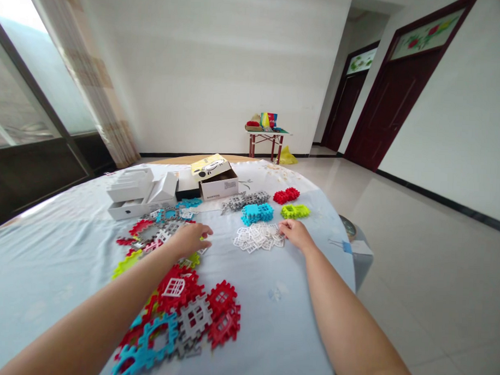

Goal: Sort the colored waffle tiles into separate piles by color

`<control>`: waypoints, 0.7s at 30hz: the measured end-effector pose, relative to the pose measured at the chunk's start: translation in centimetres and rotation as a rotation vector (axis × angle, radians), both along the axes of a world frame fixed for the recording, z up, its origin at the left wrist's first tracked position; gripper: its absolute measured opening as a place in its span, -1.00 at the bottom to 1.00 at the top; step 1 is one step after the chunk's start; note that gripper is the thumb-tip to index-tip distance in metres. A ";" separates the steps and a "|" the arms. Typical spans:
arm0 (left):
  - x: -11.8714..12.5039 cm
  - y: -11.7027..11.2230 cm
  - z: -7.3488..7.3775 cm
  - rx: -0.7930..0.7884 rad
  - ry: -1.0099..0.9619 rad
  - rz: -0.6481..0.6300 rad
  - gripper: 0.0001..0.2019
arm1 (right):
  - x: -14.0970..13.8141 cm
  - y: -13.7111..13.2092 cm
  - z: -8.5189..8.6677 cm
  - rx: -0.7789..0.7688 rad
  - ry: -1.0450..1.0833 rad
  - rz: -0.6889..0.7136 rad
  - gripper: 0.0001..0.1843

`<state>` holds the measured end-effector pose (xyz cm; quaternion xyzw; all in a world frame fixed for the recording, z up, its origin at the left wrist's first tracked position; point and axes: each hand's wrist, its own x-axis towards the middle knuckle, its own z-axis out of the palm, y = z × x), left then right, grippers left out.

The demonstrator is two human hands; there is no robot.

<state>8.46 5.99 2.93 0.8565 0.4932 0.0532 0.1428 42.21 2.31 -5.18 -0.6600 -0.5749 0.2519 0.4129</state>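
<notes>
My left hand rests knuckles up on a mixed heap of red, grey, blue and green interlocking plastic tiles, its fingers curled over pieces I cannot make out. My right hand touches the right edge of a pile of white tiles, fingers bent in a pinch. Beyond them lie sorted groups: blue tiles, green tiles, red tiles and grey tiles. A second mixed heap lies close to me between my forearms.
The round table wears a pale blue cloth. White boxes and an open cardboard box stand at its far side. A small red-legged table with colourful items stands by the far wall. Dark doors are on the right.
</notes>
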 end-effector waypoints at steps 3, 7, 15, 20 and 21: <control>-0.6 -0.3 -0.5 0.012 0.066 -0.045 -0.67 | 0.0 0.0 -0.1 -0.002 -0.008 -0.005 -0.75; -0.5 -0.4 -0.5 0.037 0.084 -0.064 -0.68 | 0.1 0.1 -0.4 0.003 -0.012 -0.012 -0.75; -0.8 -1.0 0.8 -0.094 -0.040 -0.071 -0.76 | -0.2 -0.2 0.0 0.007 -0.023 -0.019 -0.76; 1.9 -1.2 0.7 -0.229 -0.180 -0.047 -0.67 | -0.3 -0.4 0.4 0.007 -0.026 -0.009 -0.75; 2.8 -1.2 0.9 -0.241 -0.243 -0.027 -0.64 | -0.3 -0.5 0.5 0.004 -0.025 -0.008 -0.75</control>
